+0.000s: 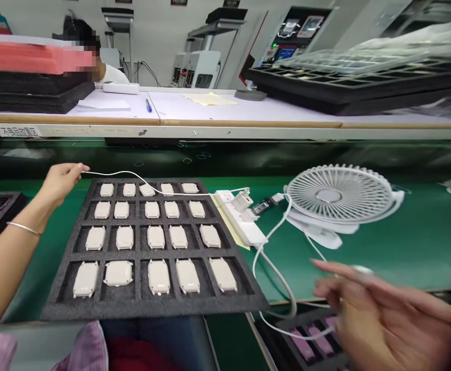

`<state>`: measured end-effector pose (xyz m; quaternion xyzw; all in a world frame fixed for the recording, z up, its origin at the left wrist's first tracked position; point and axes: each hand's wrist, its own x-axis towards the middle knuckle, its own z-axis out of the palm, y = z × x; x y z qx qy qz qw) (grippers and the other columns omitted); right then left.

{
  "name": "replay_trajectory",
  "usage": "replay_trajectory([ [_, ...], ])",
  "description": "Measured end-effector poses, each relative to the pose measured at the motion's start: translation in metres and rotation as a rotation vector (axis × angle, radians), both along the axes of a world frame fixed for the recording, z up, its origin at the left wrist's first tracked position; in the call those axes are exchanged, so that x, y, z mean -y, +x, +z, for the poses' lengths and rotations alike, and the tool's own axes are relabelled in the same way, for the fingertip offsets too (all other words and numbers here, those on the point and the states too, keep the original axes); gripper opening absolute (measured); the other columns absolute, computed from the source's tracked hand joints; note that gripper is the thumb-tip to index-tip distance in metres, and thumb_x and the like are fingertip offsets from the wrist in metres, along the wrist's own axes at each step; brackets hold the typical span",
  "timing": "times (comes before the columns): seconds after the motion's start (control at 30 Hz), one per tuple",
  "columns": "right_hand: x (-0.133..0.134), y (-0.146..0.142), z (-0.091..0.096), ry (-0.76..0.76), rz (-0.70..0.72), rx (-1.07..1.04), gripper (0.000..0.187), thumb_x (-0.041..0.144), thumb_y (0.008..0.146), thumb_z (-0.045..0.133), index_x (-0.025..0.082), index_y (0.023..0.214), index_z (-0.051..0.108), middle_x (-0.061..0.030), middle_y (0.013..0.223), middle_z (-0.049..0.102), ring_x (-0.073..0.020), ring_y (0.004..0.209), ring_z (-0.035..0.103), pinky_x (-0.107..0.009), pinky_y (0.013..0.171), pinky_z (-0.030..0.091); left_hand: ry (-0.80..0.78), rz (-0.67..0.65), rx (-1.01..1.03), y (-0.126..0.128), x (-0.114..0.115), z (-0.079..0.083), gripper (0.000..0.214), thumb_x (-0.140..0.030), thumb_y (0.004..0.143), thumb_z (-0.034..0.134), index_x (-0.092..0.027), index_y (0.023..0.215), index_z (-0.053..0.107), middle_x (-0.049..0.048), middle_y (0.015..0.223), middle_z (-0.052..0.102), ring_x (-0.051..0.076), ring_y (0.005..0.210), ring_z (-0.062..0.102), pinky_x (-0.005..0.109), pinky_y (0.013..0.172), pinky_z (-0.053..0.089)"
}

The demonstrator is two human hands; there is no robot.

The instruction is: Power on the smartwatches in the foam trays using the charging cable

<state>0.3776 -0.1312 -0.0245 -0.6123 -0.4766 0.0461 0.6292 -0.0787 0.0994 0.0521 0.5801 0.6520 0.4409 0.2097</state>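
Observation:
My left hand [62,181] is stretched out beyond the tray's far left corner, its fingers pinched on the end of a thin white cable [127,172]. That cable runs over the tray's back row to a white power strip [241,219]. Smeared by motion, my right hand [383,312] is at the lower right with its fingers curled; a second white cable [277,330] loops up into it. Between my arms lies a dark grey foam tray [140,309], its compartments holding several white watch-like cases [158,275]. One case in the front row lies sideways.
A white round fan [337,193] stands right of the strip. Below it, a dark tray holds purple pieces [320,340]. Another dark tray [1,211] is at the left edge. A raised shelf [171,111] carries stacked trays; behind it sits a person [111,74].

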Motion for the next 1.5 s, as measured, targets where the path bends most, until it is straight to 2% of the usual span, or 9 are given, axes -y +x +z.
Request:
replay_trajectory([
  [0.2,-0.145,-0.014,0.038,-0.424,0.625,0.51,0.036,0.053,0.095,0.046,0.023,0.099,0.063,-0.0118,0.098,0.074,-0.0313,0.097,0.069,-0.045,0.09,0.054,-0.23,-0.265,0.272,-0.011,-0.005,-0.015,0.058,-0.053,0.058,0.082,-0.016,0.101,0.072,0.0062,0.089,0.071,0.019,0.082,0.062,0.032,0.082,0.052],
  [0.33,-0.225,-0.003,0.044,-0.544,0.564,0.515,0.03,0.047,0.09,0.049,0.021,0.099,0.062,-0.0104,0.094,0.074,-0.0289,0.094,0.069,-0.043,0.089,0.053,-0.316,-0.361,0.14,-0.008,-0.005,-0.01,0.053,-0.053,0.057,0.082,-0.017,0.094,0.071,0.0075,0.094,0.073,0.023,0.093,0.065,0.035,0.09,0.051],
  [0.47,-0.267,-0.005,0.048,-0.54,0.49,0.371,0.031,0.046,0.084,0.058,0.019,0.099,0.063,-0.0122,0.095,0.072,-0.0277,0.087,0.068,-0.039,0.074,0.055,-0.272,-0.431,-0.089,0.008,-0.015,-0.008,0.041,-0.053,0.065,0.072,-0.017,0.082,0.069,0.0047,0.078,0.068,0.02,0.077,0.06,0.03,0.072,0.048],
  [0.73,-0.263,-0.021,0.057,-0.685,0.866,0.241,0.065,0.078,0.07,0.072,0.017,0.092,0.067,-0.0078,0.089,0.068,-0.0229,0.083,0.062,-0.033,0.073,0.048,-0.344,-0.594,-0.345,0.019,-0.02,-0.009,0.028,-0.047,0.072,0.062,-0.02,0.076,0.064,0.0003,0.066,0.059,0.015,0.062,0.049,0.024,0.056,0.035],
  [0.97,-0.262,-0.021,0.055,-0.756,0.805,0.571,0.047,0.061,0.077,0.066,0.018,0.097,0.066,0.0054,0.063,0.044,-0.0138,0.058,0.044,-0.025,0.057,0.031,-0.292,-0.539,-0.513,0.014,-0.029,-0.019,0.035,-0.058,0.074,0.059,-0.024,0.077,0.066,0.0041,0.071,0.064,0.021,0.062,0.053,0.029,0.056,0.038],
  [1.13,-0.258,-0.046,0.048,-0.76,0.615,0.92,0.036,0.045,0.081,0.065,0.02,0.106,0.068,0.0,0.066,0.059,-0.0182,0.06,0.055,-0.026,0.055,0.031,-0.128,-0.509,-0.681,0.015,-0.028,-0.022,0.041,-0.06,0.076,0.056,-0.024,0.093,0.068,0.0098,0.102,0.07,0.033,0.092,0.064,0.041,0.083,0.049],
  [1.3,-0.256,-0.061,0.043,-0.799,0.323,1.103,0.031,0.049,0.082,0.064,0.02,0.073,0.064,-0.0057,0.062,0.061,-0.0253,0.065,0.061,-0.028,0.052,0.028,-0.124,-0.543,-0.855,0.019,-0.022,-0.018,0.044,-0.053,0.082,0.048,-0.021,0.106,0.068,0.0129,0.111,0.071,0.037,0.106,0.063,0.047,0.093,0.048],
  [1.4,-0.258,-0.052,0.043,-0.833,0.399,0.976,0.05,0.064,0.084,0.06,0.02,0.061,0.058,-0.0057,0.059,0.059,-0.0231,0.06,0.058,-0.028,0.05,0.03,-0.136,-0.547,-0.886,0.02,-0.021,-0.017,0.045,-0.052,0.084,0.047,-0.02,0.109,0.068,0.0131,0.113,0.072,0.038,0.104,0.065,0.048,0.092,0.049],
  [1.5,-0.256,-0.033,0.05,-0.842,0.631,0.704,0.057,0.074,0.082,0.058,0.019,0.085,0.068,-0.0039,0.07,0.064,-0.0213,0.066,0.06,-0.028,0.055,0.038,-0.117,-0.537,-0.879,0.017,-0.023,-0.021,0.045,-0.054,0.083,0.049,-0.023,0.106,0.07,0.0125,0.111,0.073,0.039,0.102,0.066,0.047,0.088,0.05],
])
